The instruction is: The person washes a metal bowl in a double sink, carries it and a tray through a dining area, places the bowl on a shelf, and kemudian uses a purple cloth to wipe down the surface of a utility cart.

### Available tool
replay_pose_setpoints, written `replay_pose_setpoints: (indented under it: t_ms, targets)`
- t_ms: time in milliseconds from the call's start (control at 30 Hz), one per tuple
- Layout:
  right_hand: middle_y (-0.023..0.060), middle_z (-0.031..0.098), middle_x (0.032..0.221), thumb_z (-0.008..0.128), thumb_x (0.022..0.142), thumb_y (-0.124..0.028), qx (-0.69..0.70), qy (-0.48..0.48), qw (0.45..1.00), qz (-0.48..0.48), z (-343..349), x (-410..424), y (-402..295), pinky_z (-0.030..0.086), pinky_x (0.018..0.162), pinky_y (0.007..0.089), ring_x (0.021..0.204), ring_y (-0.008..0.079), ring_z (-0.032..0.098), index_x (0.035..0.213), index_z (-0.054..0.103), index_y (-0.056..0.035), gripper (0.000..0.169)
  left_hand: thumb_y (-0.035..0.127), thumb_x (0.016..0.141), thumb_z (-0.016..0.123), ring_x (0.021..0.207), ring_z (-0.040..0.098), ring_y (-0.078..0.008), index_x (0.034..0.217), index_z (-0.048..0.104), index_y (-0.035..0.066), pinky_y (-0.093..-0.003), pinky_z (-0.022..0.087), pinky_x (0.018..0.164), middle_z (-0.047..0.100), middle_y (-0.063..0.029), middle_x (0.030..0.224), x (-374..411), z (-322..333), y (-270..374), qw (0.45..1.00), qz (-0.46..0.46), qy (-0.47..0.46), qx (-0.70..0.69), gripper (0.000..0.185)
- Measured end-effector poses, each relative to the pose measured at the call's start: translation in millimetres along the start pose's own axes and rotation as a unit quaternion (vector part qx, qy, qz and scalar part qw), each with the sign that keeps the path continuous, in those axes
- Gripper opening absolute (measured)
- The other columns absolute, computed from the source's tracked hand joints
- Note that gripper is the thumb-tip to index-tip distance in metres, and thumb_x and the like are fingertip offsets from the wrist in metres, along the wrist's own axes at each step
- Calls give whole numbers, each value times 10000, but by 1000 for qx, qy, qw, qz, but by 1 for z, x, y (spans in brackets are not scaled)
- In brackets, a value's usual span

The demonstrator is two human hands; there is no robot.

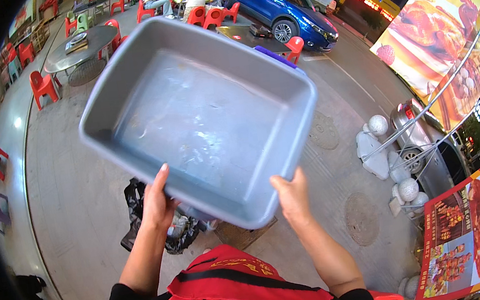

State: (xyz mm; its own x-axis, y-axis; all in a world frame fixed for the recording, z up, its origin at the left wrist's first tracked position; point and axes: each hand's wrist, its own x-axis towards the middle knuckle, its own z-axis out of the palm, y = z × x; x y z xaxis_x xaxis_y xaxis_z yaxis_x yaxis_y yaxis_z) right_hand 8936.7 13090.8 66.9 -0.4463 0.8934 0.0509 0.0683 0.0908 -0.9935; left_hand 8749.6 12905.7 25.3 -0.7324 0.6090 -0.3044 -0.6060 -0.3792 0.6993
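Note:
A large grey plastic tub (199,114), rectangular with rounded corners, is held up in front of me with its inside facing me. Its floor looks wet or shiny, and I see nothing in it. My left hand (158,202) grips the near rim, thumb over the edge. At the near right corner my right hand (292,193) clasps the rim the same way. The fingers of both hands are mostly hidden behind the tub. Below it on the ground sits a black plastic bag (183,238) with refuse in it, partly covered by the tub.
A round table (94,42) and red plastic stools (42,88) stand at the far left. People (197,0) sit beyond, near a blue car (283,5). Stone balls (408,189), metal poles (434,101) and a food banner (474,229) line the right side. Manhole covers (362,218) mark the pavement.

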Motion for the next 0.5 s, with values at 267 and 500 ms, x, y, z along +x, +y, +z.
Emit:
replay_pose_setpoints:
  t_ms: [267, 500]
  targets:
    - [92, 607, 904, 477, 905, -444, 31, -348, 936, 36, 17, 184, 0, 481, 541, 260, 665, 169, 605, 1047, 487, -2, 465, 76, 739, 524, 749, 520, -179, 829, 514, -8, -318, 428, 663, 516, -65, 783, 61, -15, 10, 971, 111, 207, -55, 123]
    - [165, 412, 1338, 545, 879, -329, 125, -244, 937, 216, -51, 558, 133, 461, 830, 377, 1121, 276, 494, 1311, 359, -47, 549, 51, 743, 513, 889, 524, -212, 906, 505, -29, -344, 421, 902, 526, -90, 914, 41, -1, -17, 875, 276, 359, -172, 181]
